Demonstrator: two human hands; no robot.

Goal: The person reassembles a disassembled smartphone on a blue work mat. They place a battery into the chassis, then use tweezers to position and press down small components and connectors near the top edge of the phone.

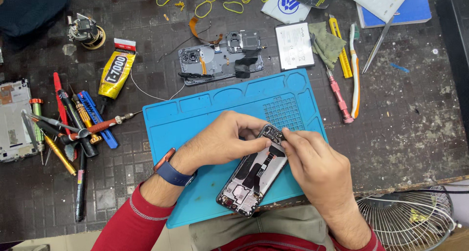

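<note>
Over one blue mat (195, 119), two hands (273, 148) grip one opened phone (254, 175).

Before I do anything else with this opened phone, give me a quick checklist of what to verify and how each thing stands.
1. Opened black smartphone rests on the blue silicone work mat: ok, though its lower end sits near the mat's front edge.
2. Left hand steadies the phone's upper end: ok.
3. Right hand fingertips pinch at the top corner near the camera module: ok; what they grip, cannot tell.
4. Black flex strip inside the phone lies flat: ok.
5. Red-handled screwdriver within reach at left: ok.
6. Loose screws on the mat: cannot tell.
</note>
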